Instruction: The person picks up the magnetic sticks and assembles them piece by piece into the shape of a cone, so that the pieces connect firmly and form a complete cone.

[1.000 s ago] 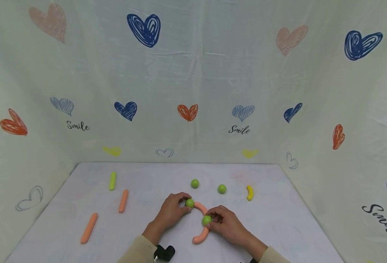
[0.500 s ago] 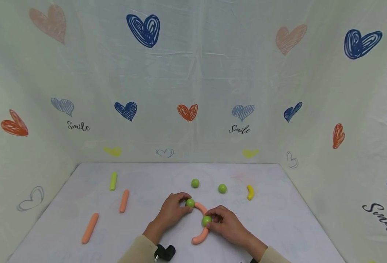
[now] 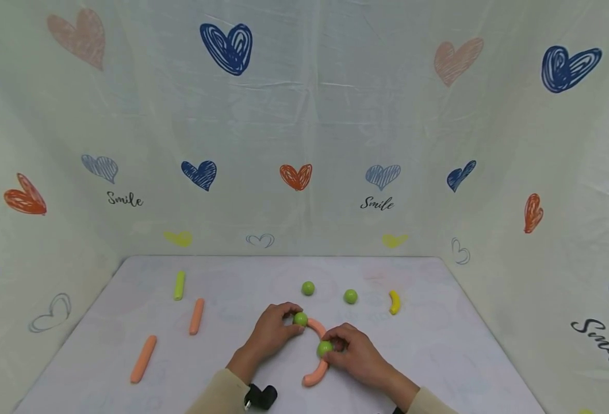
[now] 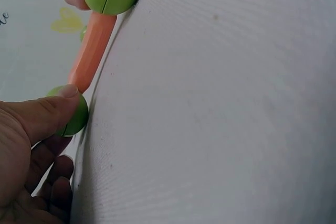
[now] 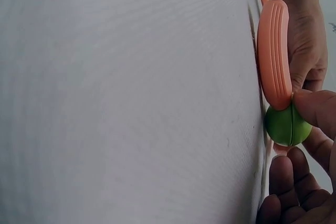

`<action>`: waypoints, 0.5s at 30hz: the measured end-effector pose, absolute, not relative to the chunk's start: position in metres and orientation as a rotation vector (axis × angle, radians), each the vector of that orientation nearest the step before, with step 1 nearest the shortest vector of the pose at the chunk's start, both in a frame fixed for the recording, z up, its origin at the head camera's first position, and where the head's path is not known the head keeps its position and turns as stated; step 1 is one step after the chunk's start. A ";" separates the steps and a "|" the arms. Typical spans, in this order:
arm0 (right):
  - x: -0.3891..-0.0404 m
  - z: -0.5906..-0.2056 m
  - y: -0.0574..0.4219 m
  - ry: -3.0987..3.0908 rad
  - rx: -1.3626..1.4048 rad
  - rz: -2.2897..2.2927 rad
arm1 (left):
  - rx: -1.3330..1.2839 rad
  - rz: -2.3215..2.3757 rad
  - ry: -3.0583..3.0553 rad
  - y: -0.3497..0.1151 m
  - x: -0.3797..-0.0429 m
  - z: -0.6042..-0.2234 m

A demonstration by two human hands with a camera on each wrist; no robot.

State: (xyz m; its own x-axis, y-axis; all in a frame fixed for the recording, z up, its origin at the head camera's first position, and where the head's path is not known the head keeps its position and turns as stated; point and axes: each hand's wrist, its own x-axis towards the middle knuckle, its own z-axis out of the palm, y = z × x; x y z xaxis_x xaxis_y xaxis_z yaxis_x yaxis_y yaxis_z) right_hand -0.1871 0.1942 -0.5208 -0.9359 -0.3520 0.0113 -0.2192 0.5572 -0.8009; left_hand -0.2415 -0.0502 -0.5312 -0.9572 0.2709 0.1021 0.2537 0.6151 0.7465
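My left hand (image 3: 271, 330) pinches a green ball (image 3: 301, 319) between thumb and fingers; in the left wrist view its thumb (image 4: 50, 111) lies over the ball. From that ball a curved orange rod (image 3: 316, 327) runs to a second green ball (image 3: 324, 349), which my right hand (image 3: 357, 355) pinches. Another curved orange rod (image 3: 315, 375) extends from the second ball toward the person, forming a bent chain on the white table. The right wrist view shows this rod's (image 5: 274, 53) grooved side and its end against the seamed green ball (image 5: 287, 125).
Two loose green balls (image 3: 308, 288) and a small curved yellow rod (image 3: 394, 302) lie farther back. At the left are two straight orange rods (image 3: 143, 359) and a lime-green rod (image 3: 179, 286). A heart-printed curtain (image 3: 304, 115) encloses the table (image 3: 247, 276).
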 end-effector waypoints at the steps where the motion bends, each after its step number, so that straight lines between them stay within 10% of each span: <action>1: -0.187 -0.521 0.195 2.636 -0.487 -1.326 | 0.456 1.292 2.805 -0.050 -0.242 -0.531; 15: -0.188 -0.522 0.195 2.616 -0.480 -1.348 | 0.451 1.294 2.805 -0.049 -0.243 -0.532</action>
